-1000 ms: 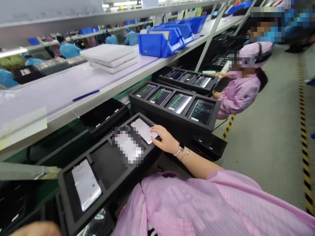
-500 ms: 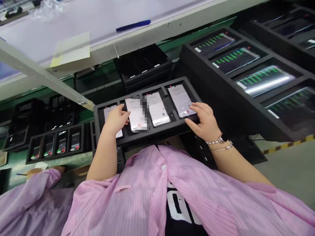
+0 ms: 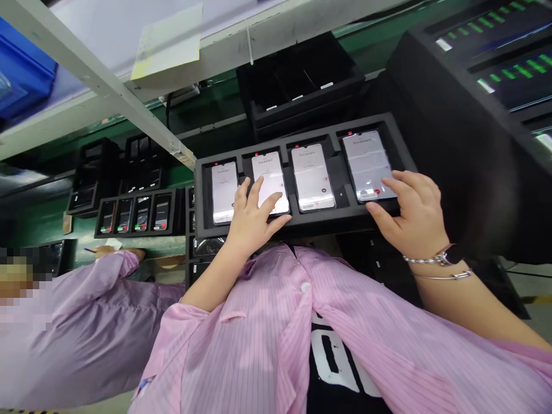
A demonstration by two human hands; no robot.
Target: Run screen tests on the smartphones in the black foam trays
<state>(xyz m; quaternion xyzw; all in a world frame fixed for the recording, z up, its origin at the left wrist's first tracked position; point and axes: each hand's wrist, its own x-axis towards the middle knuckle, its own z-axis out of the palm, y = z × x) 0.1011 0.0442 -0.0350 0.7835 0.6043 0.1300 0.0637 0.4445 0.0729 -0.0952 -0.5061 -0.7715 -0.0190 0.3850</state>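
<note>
While my left hand (image 3: pixel 254 221) and right hand (image 3: pixel 414 210) spread open fingers (image 3: pixel 257 190) over two phones (image 3: pixel 366 158), gripping nothing, light fingertip taps seem best.

A single view from the wearer's head looks steeply down and forward, close above the left hand (image 3: pixel 254 214) and right hand (image 3: pixel 414 214) on the tray (image 3: pixel 332 217). A shelf (image 3: pixel 276 31) lies beyond the hands, and a co-worker's sleeve (image 3: pixel 90 322) is left of them.
</note>
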